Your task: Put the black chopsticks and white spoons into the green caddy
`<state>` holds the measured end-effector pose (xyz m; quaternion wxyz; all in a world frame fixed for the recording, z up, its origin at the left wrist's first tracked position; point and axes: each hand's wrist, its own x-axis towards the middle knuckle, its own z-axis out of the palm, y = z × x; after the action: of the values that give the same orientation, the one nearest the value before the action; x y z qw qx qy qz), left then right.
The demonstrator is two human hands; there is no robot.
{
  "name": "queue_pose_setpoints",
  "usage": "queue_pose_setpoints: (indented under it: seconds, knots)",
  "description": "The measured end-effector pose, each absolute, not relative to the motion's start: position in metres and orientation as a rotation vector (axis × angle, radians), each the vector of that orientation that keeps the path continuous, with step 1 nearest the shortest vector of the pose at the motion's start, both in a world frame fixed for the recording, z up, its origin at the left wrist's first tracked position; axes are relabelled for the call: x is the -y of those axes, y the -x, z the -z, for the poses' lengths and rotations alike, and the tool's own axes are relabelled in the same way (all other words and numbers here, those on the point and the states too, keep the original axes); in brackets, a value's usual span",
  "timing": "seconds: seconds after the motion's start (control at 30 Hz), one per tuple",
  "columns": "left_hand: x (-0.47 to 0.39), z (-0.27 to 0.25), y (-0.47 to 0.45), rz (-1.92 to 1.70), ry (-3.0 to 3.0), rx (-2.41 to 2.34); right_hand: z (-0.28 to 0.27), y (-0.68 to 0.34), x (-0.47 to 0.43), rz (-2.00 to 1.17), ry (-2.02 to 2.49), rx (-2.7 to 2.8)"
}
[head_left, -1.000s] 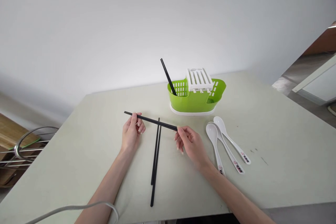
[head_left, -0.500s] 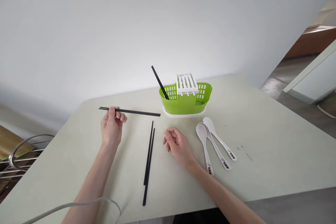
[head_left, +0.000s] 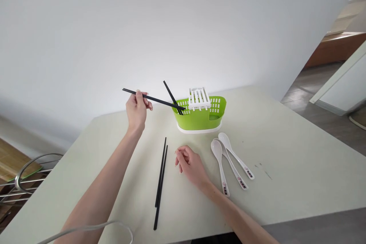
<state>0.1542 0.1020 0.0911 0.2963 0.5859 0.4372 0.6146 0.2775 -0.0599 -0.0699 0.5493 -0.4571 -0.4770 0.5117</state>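
Note:
My left hand is closed around a pair of black chopsticks, held nearly level with their right ends over the left part of a green basket. Another black pair leans inside that same left compartment. Two more black chopsticks lie side by side on the table between my forearms. My right hand rests near the table surface, fingers loosely curled with no object visible in them. To its right are three white spoons, their bowls pointing at the basket.
A white slotted rack spans the basket's middle. The pale table meets a white wall behind. A grey cable crosses the lower left, over my left forearm. A metal wire rack stands beyond the table's left edge.
My left hand has moved up and right with the chopsticks, bringing their ends over the basket. My right hand stays almost where it was. The view has shifted slightly.

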Motion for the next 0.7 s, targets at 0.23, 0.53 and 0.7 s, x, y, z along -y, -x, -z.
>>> queue_pose_setpoints:
  seconds: [0.23, 0.53, 0.7]
  knots:
    - [-0.121, -0.082, -0.173, -1.396, -1.835, -1.394, 0.072, -0.276, 0.058, -1.194, 1.075, 1.164]
    - [-0.134, -0.076, -0.195, -1.063, -2.091, -1.583, 0.074, -0.276, 0.056, -1.178, 1.072, 1.203]
    - [-0.142, -0.069, -0.201, -0.869, -2.239, -1.735, 0.072, -0.276, 0.056, -1.17, 1.078, 1.222]
